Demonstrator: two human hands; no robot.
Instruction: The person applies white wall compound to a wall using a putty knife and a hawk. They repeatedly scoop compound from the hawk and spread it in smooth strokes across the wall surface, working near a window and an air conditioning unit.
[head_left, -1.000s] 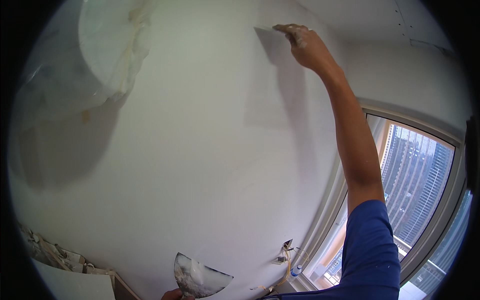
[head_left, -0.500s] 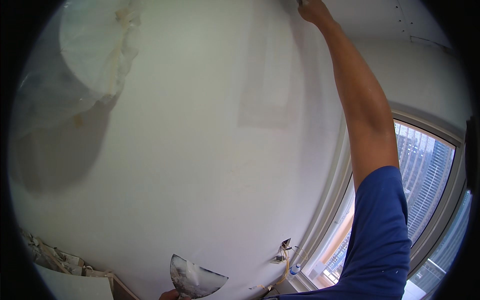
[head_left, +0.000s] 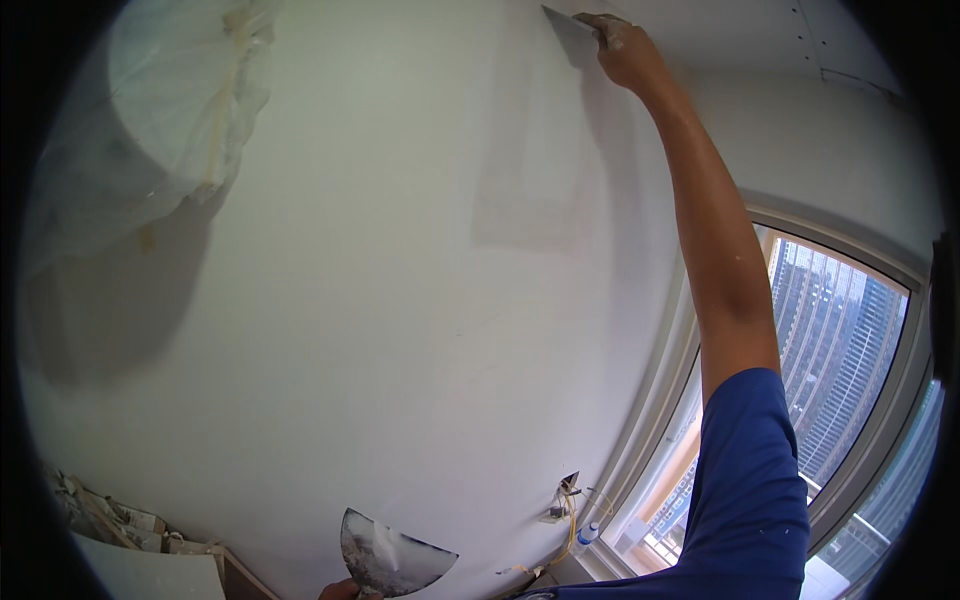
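My right hand [head_left: 622, 52] reaches high and is closed around a putty knife [head_left: 568, 36], whose flat metal blade lies at the white wall [head_left: 380, 250]. Below the blade, a damp-looking greyish patch [head_left: 530, 225] shows on the wall. Low in the picture, my left hand [head_left: 340, 590] grips a second, wider putty knife [head_left: 392, 555]. White filler is smeared over its fan-shaped blade, which is held up in front of the wall. Most of my left hand is cut off by the lower edge.
Plastic sheeting [head_left: 180, 110] wraps something bulky at upper left. Loose yellow wires [head_left: 572, 520] hang from an open wall box [head_left: 568, 483], near a small bottle [head_left: 588, 534] by the window [head_left: 840, 340]. Debris and wood scraps [head_left: 130, 520] lie at lower left beside a pale board [head_left: 150, 570].
My right hand has come down a little along the wall, bringing the putty knife's blade into sight. My left hand and its wide knife have hardly moved.
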